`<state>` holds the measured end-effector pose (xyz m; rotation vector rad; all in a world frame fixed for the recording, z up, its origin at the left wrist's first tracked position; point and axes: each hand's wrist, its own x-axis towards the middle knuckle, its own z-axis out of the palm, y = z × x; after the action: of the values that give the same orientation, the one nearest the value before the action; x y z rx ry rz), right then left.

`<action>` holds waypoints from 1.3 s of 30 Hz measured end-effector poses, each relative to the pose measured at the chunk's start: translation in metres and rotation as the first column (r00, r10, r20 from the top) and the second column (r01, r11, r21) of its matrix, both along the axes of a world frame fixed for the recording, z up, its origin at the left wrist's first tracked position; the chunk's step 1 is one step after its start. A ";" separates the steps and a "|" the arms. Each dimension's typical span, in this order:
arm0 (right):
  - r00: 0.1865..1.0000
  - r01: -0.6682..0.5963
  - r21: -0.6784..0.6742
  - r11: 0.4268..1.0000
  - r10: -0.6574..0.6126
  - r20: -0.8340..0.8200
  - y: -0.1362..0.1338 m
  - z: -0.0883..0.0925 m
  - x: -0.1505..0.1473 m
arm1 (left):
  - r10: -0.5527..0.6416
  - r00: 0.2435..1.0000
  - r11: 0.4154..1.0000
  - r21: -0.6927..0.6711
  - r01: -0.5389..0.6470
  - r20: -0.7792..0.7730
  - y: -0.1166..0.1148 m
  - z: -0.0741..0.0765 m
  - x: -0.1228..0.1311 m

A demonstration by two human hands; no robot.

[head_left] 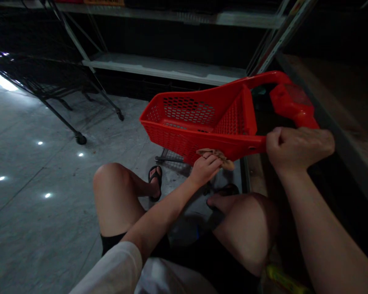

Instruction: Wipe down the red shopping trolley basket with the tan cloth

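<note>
A red plastic shopping cart (199, 122) stands tilted in front of me, its perforated basket showing nothing inside. My right hand (297, 148) is closed round the cart's rear frame just below the red handle (290, 102). My left hand (206, 167) presses a brownish cloth (217, 156) against the lower outer side of the basket. I am crouched low, with both bare knees in view under my arms. One foot in a black sandal (155, 179) rests on the floor under the cart.
Grey metal shelving (165, 67) runs across behind the cart and looks bare. A dark wire trolley (43, 77) on castors stands at the left. Another shelf edge (334, 122) runs along the right. The pale tiled floor (33, 196) reflects ceiling lights.
</note>
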<state>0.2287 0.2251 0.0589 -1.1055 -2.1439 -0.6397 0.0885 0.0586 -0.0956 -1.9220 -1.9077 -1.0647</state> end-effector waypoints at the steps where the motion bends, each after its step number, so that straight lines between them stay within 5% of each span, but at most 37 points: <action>1: 1.000 0.010 0.003 1.000 -0.010 -0.002 0.000 0.000 0.000 | -0.013 0.998 0.998 -0.057 0.010 -0.055 -0.005 -0.010 -0.005; 4: 1.000 0.010 0.016 1.000 -0.010 -0.025 0.000 -0.001 0.000 | -0.027 0.990 0.999 -0.022 0.024 -0.140 -0.018 -0.018 -0.027; 8: 0.998 -0.027 0.006 1.000 0.028 -0.050 -0.003 0.002 -0.002 | 0.209 0.978 0.962 0.174 -0.209 0.020 -0.026 -0.002 -0.070; 12: 0.999 0.004 -0.050 0.999 -0.006 -0.042 -0.004 0.003 -0.007 | 0.336 0.941 0.936 0.098 -0.339 0.049 -0.029 -0.012 -0.093; 16: 0.997 0.069 -0.042 0.997 -0.071 -0.037 -0.001 0.001 -0.008 | 0.234 0.972 0.969 -0.076 -0.235 -0.024 -0.029 -0.034 -0.088; 19: 0.999 0.044 -0.025 0.999 -0.044 -0.011 -0.002 0.001 -0.007 | 0.104 0.994 0.991 -0.081 -0.107 -0.044 -0.032 -0.029 -0.088; 21: 0.999 0.046 -0.038 0.998 -0.046 0.009 -0.004 0.002 -0.007 | 0.180 0.982 0.983 0.029 -0.181 0.052 -0.035 -0.020 -0.087; 25: 0.991 0.131 -0.123 0.984 -0.128 0.038 -0.009 0.007 -0.010 | 0.391 0.848 0.862 0.181 -0.473 0.358 -0.035 -0.013 -0.059; 29: 0.989 0.143 -0.143 0.979 -0.137 0.054 -0.011 0.009 -0.011 | 0.202 0.962 0.979 -0.030 -0.200 0.183 -0.026 -0.031 -0.016; 33: 0.995 0.092 -0.091 0.992 -0.087 0.049 -0.010 0.007 -0.007 | 0.055 0.987 0.981 -0.191 -0.026 0.149 -0.023 -0.031 -0.014; 39: 0.997 0.070 -0.055 0.996 -0.069 0.032 0.002 0.001 -0.002 | 0.301 0.875 0.946 -0.003 -0.324 0.379 -0.021 0.007 -0.035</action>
<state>0.2272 0.2267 0.0603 -1.2122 -2.1684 -0.6346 0.0532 0.0374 -0.0890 -1.3776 -2.2531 -1.4419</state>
